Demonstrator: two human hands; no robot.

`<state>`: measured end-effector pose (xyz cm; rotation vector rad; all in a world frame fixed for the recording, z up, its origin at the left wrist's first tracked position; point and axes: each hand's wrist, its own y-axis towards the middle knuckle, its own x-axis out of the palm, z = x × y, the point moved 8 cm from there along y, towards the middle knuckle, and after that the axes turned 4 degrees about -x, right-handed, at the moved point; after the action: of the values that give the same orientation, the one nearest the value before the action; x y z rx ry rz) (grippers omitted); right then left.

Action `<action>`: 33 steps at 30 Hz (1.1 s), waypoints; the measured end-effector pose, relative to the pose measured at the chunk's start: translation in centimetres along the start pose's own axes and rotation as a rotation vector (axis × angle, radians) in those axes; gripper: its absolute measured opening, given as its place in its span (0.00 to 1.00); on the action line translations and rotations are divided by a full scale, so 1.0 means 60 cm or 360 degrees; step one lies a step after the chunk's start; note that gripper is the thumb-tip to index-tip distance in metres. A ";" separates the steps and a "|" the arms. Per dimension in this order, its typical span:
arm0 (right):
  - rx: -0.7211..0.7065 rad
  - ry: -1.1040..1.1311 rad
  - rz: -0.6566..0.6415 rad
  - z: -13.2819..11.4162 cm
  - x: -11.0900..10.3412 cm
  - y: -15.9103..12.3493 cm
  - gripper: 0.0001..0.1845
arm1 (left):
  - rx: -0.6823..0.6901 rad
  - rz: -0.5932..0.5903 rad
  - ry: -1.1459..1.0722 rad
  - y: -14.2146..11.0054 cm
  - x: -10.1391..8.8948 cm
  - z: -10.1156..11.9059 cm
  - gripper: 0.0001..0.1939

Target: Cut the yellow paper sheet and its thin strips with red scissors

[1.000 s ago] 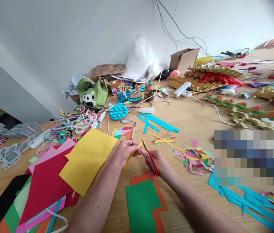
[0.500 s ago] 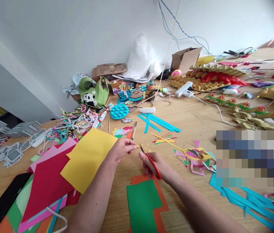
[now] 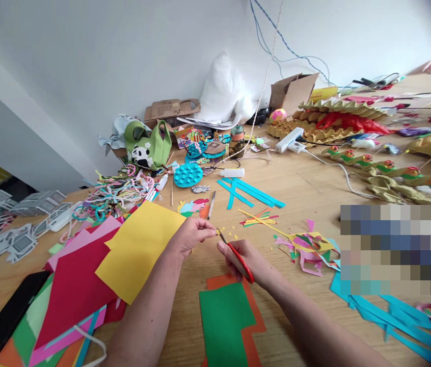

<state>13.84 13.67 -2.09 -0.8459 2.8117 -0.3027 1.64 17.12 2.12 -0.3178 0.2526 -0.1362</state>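
Thumb and forefinger of my left hand point(image 3: 194, 235) are pinched together, with a tiny bit of yellow paper point(image 3: 217, 233) showing at their tips. My right hand point(image 3: 240, 257) grips a pair of scissors point(image 3: 244, 265) with red handles. Its dark blades point up and left, close to the left fingertips. Small yellow paper snippets point(image 3: 234, 235) lie on the table just beyond the blades. Below my hands, a green paper sheet point(image 3: 225, 321) rests on an orange sheet point(image 3: 251, 339). Yellow sheets point(image 3: 142, 239) lie beside my left forearm.
A pile of coloured paper point(image 3: 78, 280) and a black phone-like slab point(image 3: 12, 311) lie left. Blue paper strips point(image 3: 251, 192), a pen point(image 3: 211, 205) and thin coloured strips point(image 3: 261, 218) are ahead. Paper scraps point(image 3: 309, 250) lie right, near egg-carton pieces point(image 3: 387, 165) and a power strip point(image 3: 290, 140).
The scissor blades have shifted slightly left and look more closed. Less yellow paper sticks out from my left fingertips. My left hand has stayed in place.
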 end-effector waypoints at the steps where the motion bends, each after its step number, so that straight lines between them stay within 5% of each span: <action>1: 0.0000 0.0001 0.0000 0.001 0.000 0.001 0.28 | -0.0005 0.0001 0.0000 0.000 0.000 0.000 0.07; 33: 0.0055 -0.0055 0.0026 -0.007 -0.006 -0.005 0.28 | -0.0006 -0.0012 -0.0052 -0.004 -0.006 0.007 0.09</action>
<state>14.20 13.70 -1.55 -0.8124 2.7722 -0.3297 1.37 17.09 2.65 -0.3245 0.2193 -0.1379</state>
